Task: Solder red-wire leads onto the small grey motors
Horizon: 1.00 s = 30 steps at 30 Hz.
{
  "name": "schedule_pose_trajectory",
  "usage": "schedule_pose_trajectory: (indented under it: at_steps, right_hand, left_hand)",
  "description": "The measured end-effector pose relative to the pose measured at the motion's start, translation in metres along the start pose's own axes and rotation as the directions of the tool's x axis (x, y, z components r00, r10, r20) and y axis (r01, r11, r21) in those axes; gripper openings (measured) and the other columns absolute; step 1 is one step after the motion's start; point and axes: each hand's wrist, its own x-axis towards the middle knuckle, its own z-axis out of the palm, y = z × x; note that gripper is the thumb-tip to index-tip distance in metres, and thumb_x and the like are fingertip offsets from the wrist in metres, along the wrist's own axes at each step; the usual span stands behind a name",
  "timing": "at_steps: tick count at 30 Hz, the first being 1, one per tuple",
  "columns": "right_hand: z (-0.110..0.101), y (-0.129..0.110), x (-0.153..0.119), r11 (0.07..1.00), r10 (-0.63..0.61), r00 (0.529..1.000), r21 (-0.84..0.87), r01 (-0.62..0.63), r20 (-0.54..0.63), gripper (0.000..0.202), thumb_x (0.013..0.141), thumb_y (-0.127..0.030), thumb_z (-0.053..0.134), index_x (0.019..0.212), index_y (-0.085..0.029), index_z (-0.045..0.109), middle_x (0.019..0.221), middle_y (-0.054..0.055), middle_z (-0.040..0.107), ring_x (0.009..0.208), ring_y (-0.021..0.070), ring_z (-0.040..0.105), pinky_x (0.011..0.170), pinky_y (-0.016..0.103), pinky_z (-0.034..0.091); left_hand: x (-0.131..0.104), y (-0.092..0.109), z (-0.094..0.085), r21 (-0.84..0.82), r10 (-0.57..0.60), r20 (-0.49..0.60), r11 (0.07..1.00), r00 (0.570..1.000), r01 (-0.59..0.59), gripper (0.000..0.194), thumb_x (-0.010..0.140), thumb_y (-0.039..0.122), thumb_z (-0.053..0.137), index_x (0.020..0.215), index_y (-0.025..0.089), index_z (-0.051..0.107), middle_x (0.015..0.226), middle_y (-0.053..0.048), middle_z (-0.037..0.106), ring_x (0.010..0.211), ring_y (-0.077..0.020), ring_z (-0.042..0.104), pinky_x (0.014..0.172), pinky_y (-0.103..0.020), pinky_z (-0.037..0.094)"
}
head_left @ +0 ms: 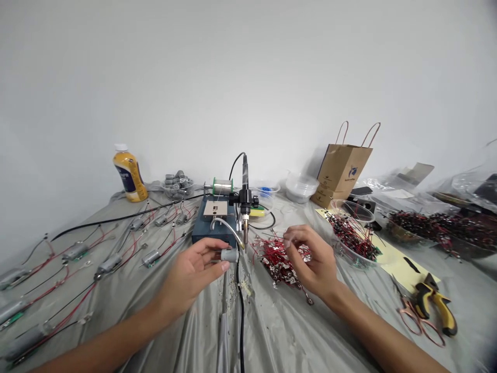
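My left hand [196, 267] pinches a small grey cylindrical motor [230, 255] between thumb and fingers. The motor lies just left of the upright soldering iron [246, 223], whose tip points down from a black clamp. My right hand [310, 259] is closed at the fingertips on a thin dark wire [274, 234] that reaches left toward the iron. Beneath that hand is a pile of red wires with metal terminals [277, 261]. A bent feed tube [227, 225] leads from the blue soldering station [199, 228] toward the iron's tip.
Several wired motors [111, 263] lie across the left side. A yellow bottle [130, 173] and a bowl of motors [178, 184] stand behind. To the right are a tub of wires [353, 238], a paper bag [341, 173], scissors [415, 316] and pliers [433, 303]. A black cable [241, 321] runs down the middle.
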Motion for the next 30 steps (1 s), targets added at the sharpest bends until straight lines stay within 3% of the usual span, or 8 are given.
schedule_pose_trajectory:
  at_steps: [8, 15, 30]
  right_hand:
    - [0.006, -0.015, -0.003, 0.996, -0.057, 0.997, 0.077, 0.053, 0.049, 0.027, 0.084, 0.001, 0.058, 0.102, -0.019, 0.060, 0.092, 0.005, 0.063, 0.086, 0.0153, 0.061, 0.075, 0.029, 0.050]
    - [0.008, -0.017, -0.004, 0.995, -0.073, 0.991, 0.079, 0.065, 0.112, 0.027, 0.083, 0.000, 0.058, 0.101, -0.019, 0.059, 0.093, 0.006, 0.063, 0.083, 0.0159, 0.060, 0.071, 0.029, 0.050]
    - [0.010, -0.021, -0.005, 0.995, -0.078, 0.990, 0.065, 0.071, 0.118, 0.024, 0.086, -0.001, 0.057, 0.102, -0.019, 0.059, 0.094, 0.007, 0.064, 0.081, 0.0152, 0.061, 0.067, 0.028, 0.051]
  left_hand:
    - [-0.001, -0.005, 0.012, -0.043, -0.004, 0.012, 0.999, 1.000, 0.004, 0.029, 0.081, 0.023, 0.081, 0.106, 0.021, 0.067, 0.105, -0.004, 0.073, 0.100, -0.0147, 0.066, 0.088, -0.024, 0.052]
    - [-0.001, -0.005, 0.010, -0.045, 0.023, 0.007, 0.999, 1.000, -0.023, 0.028, 0.081, 0.021, 0.081, 0.105, 0.021, 0.067, 0.104, -0.003, 0.073, 0.100, -0.0137, 0.066, 0.087, -0.022, 0.052]
    - [-0.001, -0.002, 0.011, 0.003, 0.050, -0.022, 0.999, 0.998, -0.050, 0.028, 0.080, 0.021, 0.082, 0.104, 0.021, 0.068, 0.103, -0.004, 0.073, 0.098, -0.0157, 0.067, 0.085, -0.024, 0.054]
